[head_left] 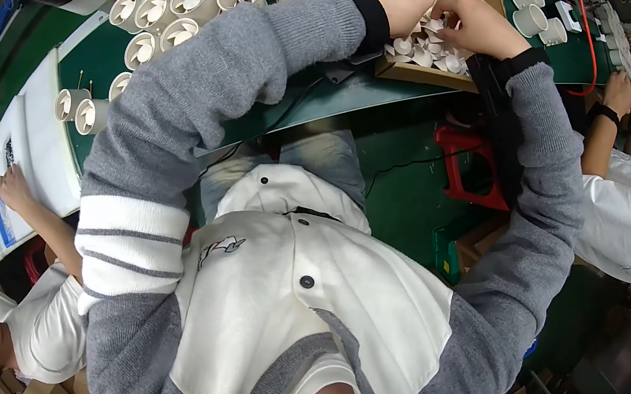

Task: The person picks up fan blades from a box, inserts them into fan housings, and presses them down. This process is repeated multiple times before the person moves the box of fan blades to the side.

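Green table (pixel 348 102), red stool (pixel 448 141); left hand (pixel 403 3), right hand (pixel 484 30) over carton (pixel 423 75); fingers' (pixel 456 6) hold unclear.

red stool (pixel 457 140) — on green floor (pixel 404 208) | red cable (pixel 590 34) | co-worker (pixel 630 220) — at right

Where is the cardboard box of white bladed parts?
In the head view, the cardboard box sits at the top, right of centre, on the green table between groups of white cups, the left hand and right hand over it.

On the table (pixel 332 100), cups (pixel 202 14) stand left and right of the box (pixel 423 75) holding bladed parts (pixel 431 52).
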A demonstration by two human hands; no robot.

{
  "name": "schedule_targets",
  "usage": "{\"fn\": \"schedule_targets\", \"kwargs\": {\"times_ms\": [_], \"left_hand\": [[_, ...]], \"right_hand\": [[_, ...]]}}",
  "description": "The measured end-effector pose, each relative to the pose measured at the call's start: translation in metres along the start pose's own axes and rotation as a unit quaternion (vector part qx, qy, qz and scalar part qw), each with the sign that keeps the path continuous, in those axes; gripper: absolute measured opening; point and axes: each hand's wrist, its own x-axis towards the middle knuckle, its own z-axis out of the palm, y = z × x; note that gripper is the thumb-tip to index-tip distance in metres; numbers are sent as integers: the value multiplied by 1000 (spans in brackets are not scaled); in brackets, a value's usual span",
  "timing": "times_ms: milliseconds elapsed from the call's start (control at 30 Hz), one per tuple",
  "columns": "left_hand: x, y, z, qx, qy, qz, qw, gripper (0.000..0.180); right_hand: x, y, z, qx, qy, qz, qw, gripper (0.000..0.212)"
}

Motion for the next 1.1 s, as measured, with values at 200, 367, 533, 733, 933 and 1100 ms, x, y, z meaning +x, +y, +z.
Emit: {"fn": "schedule_targets", "kwargs": {"times_ms": [200,367,533,733,933,1100], "left_hand": [[2,6,-4,-13,-66,-55,996,27],[-7,13,-14,-77,-24,-58,995,25],[-7,17,-17,-52,-34,-41,997,24],[-6,28,-17,-37,-24,-67,997,25],[-6,28,-16,-95,-45,-99,989,29],[-12,14,-19,-152,-55,-82,983,31]], "right_hand": [[-25,-5,-14,23,40,38,998,28],[-38,-8,-16,88,117,27,989,25],[-42,-10,-7,214,178,35,960,28],[-48,-14,8,245,130,69,958,28],[-59,-28,10,390,139,72,908,31],[-64,-35,15,673,176,10,719,34]]}}
